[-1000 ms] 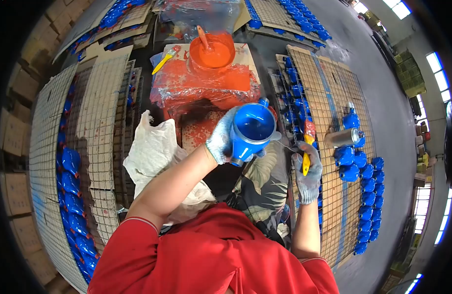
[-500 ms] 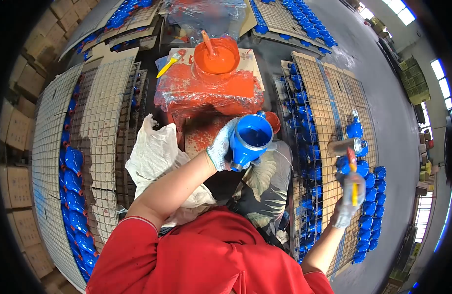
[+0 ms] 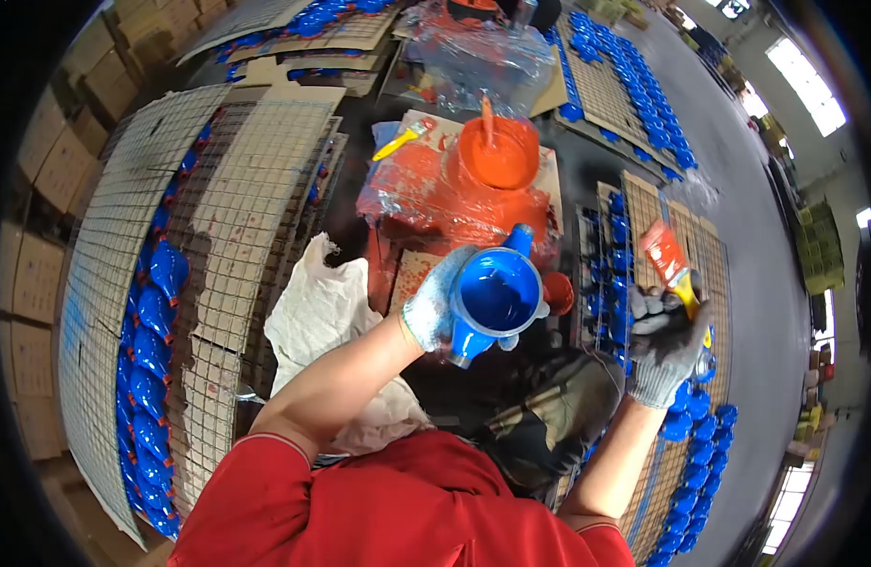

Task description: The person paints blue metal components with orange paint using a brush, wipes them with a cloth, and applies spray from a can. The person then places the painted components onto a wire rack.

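My left hand [image 3: 437,300], in a pale glove, grips a blue metal housing [image 3: 473,342] in front of my lap. The housing has a wide round mouth turned up toward me, a bare metal rim and a short pipe stub at either end. To the right, my gloved right hand [image 3: 672,345] is closed around the yellow handle of a paintbrush [image 3: 666,253]. Its bristles are coated red and point up and away, apart from the housing. Dark stains cover this glove's fingers. Between the hands, beyond my knee, is a small red cup [image 3: 557,293].
Ahead, a plastic-wrapped, paint-covered stand [image 3: 426,197] holds a tub of red-orange paint [image 3: 507,163] and another yellow brush [image 3: 403,139]. Wire racks [image 3: 256,180] with blue housings [image 3: 153,352] flank me. A white cloth [image 3: 317,307] lies by my left arm.
My right hand has moved in from over the right rack, bringing the brush closer to the housing. The housing has turned, its mouth facing me more. My view has swung.
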Demonstrator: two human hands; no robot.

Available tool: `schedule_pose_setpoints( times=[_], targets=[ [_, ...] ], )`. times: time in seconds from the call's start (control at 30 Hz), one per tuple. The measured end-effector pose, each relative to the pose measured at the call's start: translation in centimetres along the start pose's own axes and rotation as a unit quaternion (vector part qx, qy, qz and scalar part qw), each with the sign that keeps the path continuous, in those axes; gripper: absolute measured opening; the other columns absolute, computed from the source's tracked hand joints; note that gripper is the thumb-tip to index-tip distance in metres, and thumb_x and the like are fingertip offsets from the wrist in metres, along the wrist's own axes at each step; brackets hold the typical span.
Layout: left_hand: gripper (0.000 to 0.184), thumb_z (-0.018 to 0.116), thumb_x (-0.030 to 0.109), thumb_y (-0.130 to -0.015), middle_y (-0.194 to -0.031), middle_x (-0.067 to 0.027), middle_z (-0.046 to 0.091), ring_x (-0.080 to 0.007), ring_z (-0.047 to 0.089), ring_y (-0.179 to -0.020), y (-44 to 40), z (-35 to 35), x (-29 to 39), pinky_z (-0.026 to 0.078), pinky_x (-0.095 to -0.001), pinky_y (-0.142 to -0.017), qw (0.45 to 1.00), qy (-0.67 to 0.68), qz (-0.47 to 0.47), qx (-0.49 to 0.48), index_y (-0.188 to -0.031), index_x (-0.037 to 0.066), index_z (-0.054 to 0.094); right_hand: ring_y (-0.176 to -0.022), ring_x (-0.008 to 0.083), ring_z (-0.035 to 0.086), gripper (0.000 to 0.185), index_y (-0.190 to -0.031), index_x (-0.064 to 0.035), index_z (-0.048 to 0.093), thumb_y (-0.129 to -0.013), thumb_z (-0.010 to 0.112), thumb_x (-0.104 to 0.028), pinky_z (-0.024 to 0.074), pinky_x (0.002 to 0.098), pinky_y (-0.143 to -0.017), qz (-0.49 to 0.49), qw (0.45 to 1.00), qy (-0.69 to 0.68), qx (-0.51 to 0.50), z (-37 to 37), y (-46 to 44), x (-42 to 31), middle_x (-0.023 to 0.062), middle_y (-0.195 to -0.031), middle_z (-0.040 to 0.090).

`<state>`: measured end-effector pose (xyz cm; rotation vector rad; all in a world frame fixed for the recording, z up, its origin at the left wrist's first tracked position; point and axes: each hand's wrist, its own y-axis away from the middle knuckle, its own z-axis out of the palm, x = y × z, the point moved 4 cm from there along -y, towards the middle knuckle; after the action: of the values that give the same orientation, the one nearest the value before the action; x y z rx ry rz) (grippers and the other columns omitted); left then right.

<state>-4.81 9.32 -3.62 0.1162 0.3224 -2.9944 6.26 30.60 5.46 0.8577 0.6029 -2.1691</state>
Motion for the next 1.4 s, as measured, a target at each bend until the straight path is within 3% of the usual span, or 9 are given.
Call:
schedule_pose_setpoints(
  times=[0.1, 0.13, 0.27, 0.63, 0.8, 0.97, 1.23, 1.3, 1.4],
  targets=[
    [0.072, 0.037, 0.061, -0.089, -0.120, -0.0327, 0.052, -0.0466, 0.062, -0.085, 1.8, 1.4, 2.0, 0.054, -0.0500, -0.069, 0.988, -0.066, 0.121, 0.066, -0.132, 0.003, 0.043, -0.083, 0.0234, 0.062, 0.038, -0.121, -0.0028, 0.053, -0.093, 0.056, -0.027, 0.0557, 0.0405, -0.077, 0.079, 0.992, 0.099, -0.005, 1.5, -2.8, 3.9, 0.0128, -0.104, 0.062],
    [0.077, 0.045, 0.062, -0.085, -0.131, -0.0291, 0.045, -0.0497, 0.056, -0.103, 2.4, 1.3, 2.9, 0.051, -0.0602, -0.080, 0.990, -0.034, 0.133, -0.014, -0.135, 0.004, 0.040, -0.081, 0.0208, 0.062, 0.035, -0.119, -0.0009, 0.054, -0.091, 0.057, -0.022, 0.0547, 0.0347, -0.073, 0.092, 0.987, 0.133, -0.001, 1.9, -3.7, 5.1, 0.0124, -0.103, 0.062],
    [0.076, 0.041, 0.061, -0.086, -0.132, -0.0294, 0.043, -0.0540, 0.054, -0.101, 5.9, 2.0, 6.4, 0.055, -0.0558, -0.068, 0.978, -0.054, 0.201, 0.017, -0.137, 0.006, 0.038, -0.072, 0.0141, 0.061, 0.026, -0.111, 0.0002, 0.059, -0.087, 0.063, -0.009, 0.0520, 0.0254, -0.066, 0.100, 0.960, 0.260, 0.004, 3.8, -7.8, 9.7, 0.0105, -0.094, 0.065],
    [0.076, 0.037, 0.064, -0.087, -0.125, -0.0299, 0.050, -0.0528, 0.058, -0.093, 8.0, 2.3, 8.3, 0.057, -0.0536, -0.064, 0.935, -0.027, 0.331, 0.122, -0.135, 0.006, 0.040, -0.056, 0.0097, 0.056, 0.016, -0.100, -0.0017, 0.063, -0.088, 0.062, -0.012, 0.0441, 0.0208, -0.052, 0.124, 0.859, 0.493, -0.067, 1.2, -17.2, 21.8, 0.0061, -0.076, 0.066],
    [0.076, 0.033, 0.065, -0.088, -0.121, -0.0285, 0.052, -0.0487, 0.061, -0.088, 7.6, 2.3, 8.4, 0.057, -0.0498, -0.056, 0.920, -0.022, 0.352, 0.169, -0.135, 0.006, 0.039, -0.057, 0.0163, 0.062, 0.013, -0.093, -0.0025, 0.062, -0.083, 0.068, -0.009, 0.0540, 0.0302, -0.051, 0.128, 0.947, 0.290, 0.060, 0.1, -16.1, 19.3, 0.0084, -0.074, 0.065],
    [0.075, 0.030, 0.065, -0.087, -0.118, -0.0276, 0.053, -0.0435, 0.061, -0.083, 7.0, 2.6, 7.3, 0.058, -0.0429, -0.049, 0.947, -0.050, 0.286, 0.135, -0.135, 0.008, 0.038, -0.055, 0.0185, 0.061, 0.017, -0.095, -0.0014, 0.059, -0.083, 0.066, -0.011, 0.0533, 0.0298, -0.050, 0.162, 0.946, 0.250, 0.129, -3.6, -13.2, 19.1, 0.0093, -0.073, 0.063],
    [0.079, 0.048, 0.067, -0.082, -0.121, -0.0217, 0.054, -0.0424, 0.059, -0.094, 6.8, 0.7, 4.7, 0.058, -0.0441, -0.056, 0.960, -0.036, 0.249, 0.122, -0.136, 0.010, 0.039, -0.077, 0.0191, 0.065, 0.028, -0.113, -0.0009, 0.057, -0.090, 0.059, -0.016, 0.0566, 0.0320, -0.067, 0.142, 0.985, 0.093, 0.023, -0.5, -4.6, 11.8, 0.0122, -0.094, 0.064],
    [0.077, 0.056, 0.061, -0.082, -0.122, -0.0185, 0.054, -0.0388, 0.058, -0.103, 7.3, 1.4, 3.8, 0.058, -0.0428, -0.059, 0.948, -0.142, 0.246, 0.147, -0.137, 0.009, 0.038, -0.082, 0.0202, 0.065, 0.032, -0.119, 0.0002, 0.054, -0.091, 0.057, -0.016, 0.0571, 0.0335, -0.073, 0.142, 0.988, 0.061, -0.009, 0.8, -2.4, 9.6, 0.0138, -0.100, 0.064],
    [0.096, 0.078, 0.050, -0.068, -0.124, -0.0132, 0.053, -0.0272, 0.055, -0.113, 7.5, 4.6, 2.3, 0.049, -0.0400, -0.092, 0.797, -0.497, 0.282, 0.196, -0.138, 0.005, 0.031, -0.089, 0.0211, 0.064, 0.035, -0.119, 0.0023, 0.054, -0.089, 0.060, -0.013, 0.0567, 0.0336, -0.077, 0.095, 0.993, 0.066, -0.009, 1.5, 0.2, 6.5, 0.0147, -0.108, 0.061]
  ],
)
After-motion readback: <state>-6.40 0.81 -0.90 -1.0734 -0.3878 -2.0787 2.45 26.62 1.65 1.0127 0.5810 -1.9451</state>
